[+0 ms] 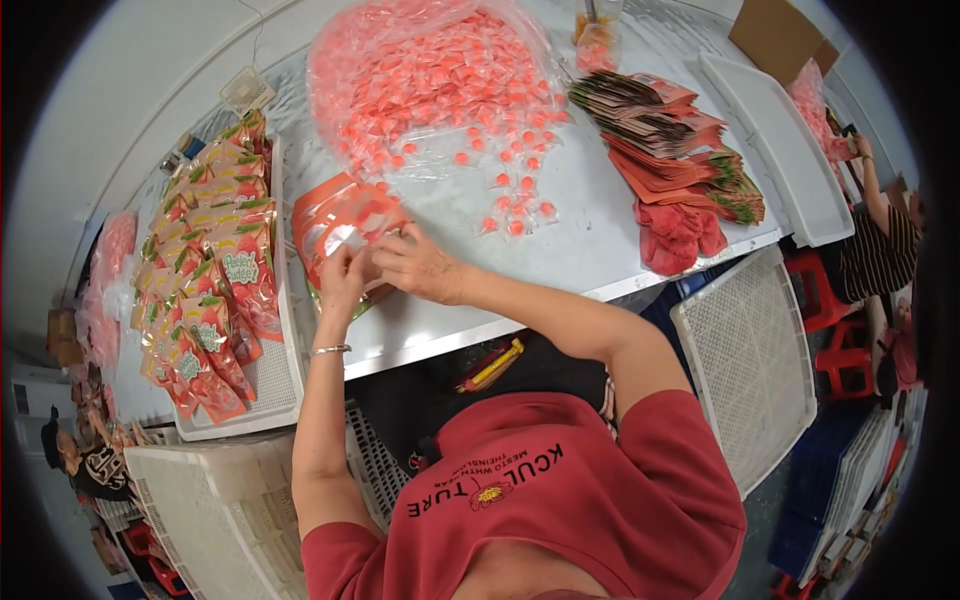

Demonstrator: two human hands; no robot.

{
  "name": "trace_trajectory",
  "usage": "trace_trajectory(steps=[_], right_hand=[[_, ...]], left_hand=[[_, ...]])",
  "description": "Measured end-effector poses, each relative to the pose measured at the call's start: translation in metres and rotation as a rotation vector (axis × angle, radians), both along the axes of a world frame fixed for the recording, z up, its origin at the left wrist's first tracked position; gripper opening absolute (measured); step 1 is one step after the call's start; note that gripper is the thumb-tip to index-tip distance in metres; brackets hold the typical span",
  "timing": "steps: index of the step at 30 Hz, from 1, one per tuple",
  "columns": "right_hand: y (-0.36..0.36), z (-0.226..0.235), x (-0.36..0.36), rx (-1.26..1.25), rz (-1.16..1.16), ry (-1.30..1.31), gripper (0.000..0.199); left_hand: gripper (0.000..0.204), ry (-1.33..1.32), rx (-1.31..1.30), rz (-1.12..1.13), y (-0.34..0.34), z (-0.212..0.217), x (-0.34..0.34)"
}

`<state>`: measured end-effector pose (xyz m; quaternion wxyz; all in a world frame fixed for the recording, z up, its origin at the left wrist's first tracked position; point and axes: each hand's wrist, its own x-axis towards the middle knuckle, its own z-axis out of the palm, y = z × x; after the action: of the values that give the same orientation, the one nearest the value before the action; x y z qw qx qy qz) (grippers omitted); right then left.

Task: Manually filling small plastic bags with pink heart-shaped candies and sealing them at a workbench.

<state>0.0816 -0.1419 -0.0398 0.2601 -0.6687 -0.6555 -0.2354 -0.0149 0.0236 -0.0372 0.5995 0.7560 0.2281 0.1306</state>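
Head view shows you leaning over the white bench [600, 240], and both your hands meet just above its near edge. Your left hand [341, 277] has its grip closed on the lower side of an orange pouch [340, 225] with a clear window, so the pouch stays tilted up toward you and its mouth is easy to reach. Your right hand [420, 265] comes from the other side with the fingers bent together at the same pouch; they touch its edge, but I cannot tell if they pinch a small candy or only the foil. The pouch sits on top of a few more flat orange pouches, kept directly under your hands, probably so that the next one is ready. Behind them lies a big clear bag [430, 80] of small orange wrapped candies, open toward you, and loose candies [515, 205] are spilled out of it within short reach of your right hand. On your left, a white tray [285, 370] holds rows of filled pouches [205, 270], overlapped like roof tiles, which saves space. On your right, a stack of empty pouches [670, 140] leans in a fan, and red gloves [680, 235] lie near the bench edge, not in use.
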Motion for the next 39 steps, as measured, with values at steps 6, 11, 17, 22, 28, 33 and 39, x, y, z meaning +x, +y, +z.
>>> trace_trajectory(steps=[6,11,17,22,28,33,39], right_hand=[[-0.006,0.036,-0.002,-0.143,-0.061,0.077,0.012],[-0.031,0.025,-0.025,-0.225,-0.188,0.035,0.012],[-0.088,0.027,0.044,0.336,-0.262,1.007,0.022],[-0.110,-0.043,0.065,-0.018,-0.645,0.403,0.033],[-0.115,-0.056,0.082,-0.047,-0.581,0.552,0.026],[-0.144,-0.052,0.152,0.099,-0.422,0.979,0.032],[-0.170,-0.053,0.111,0.155,-0.407,1.257,0.039]], left_hand=[[0.016,-0.079,0.260,-0.020,-0.013,0.030,0.015],[0.012,-0.079,0.193,0.039,-0.015,0.019,0.012],[0.012,-0.244,0.288,-0.026,-0.032,0.043,-0.009],[0.017,-0.209,0.166,-0.082,-0.052,0.053,-0.018],[0.025,-0.227,0.007,0.006,-0.042,0.058,-0.045],[0.028,-0.210,0.004,-0.004,-0.047,0.061,-0.041],[0.028,-0.244,-0.077,0.050,-0.048,0.066,-0.049]])
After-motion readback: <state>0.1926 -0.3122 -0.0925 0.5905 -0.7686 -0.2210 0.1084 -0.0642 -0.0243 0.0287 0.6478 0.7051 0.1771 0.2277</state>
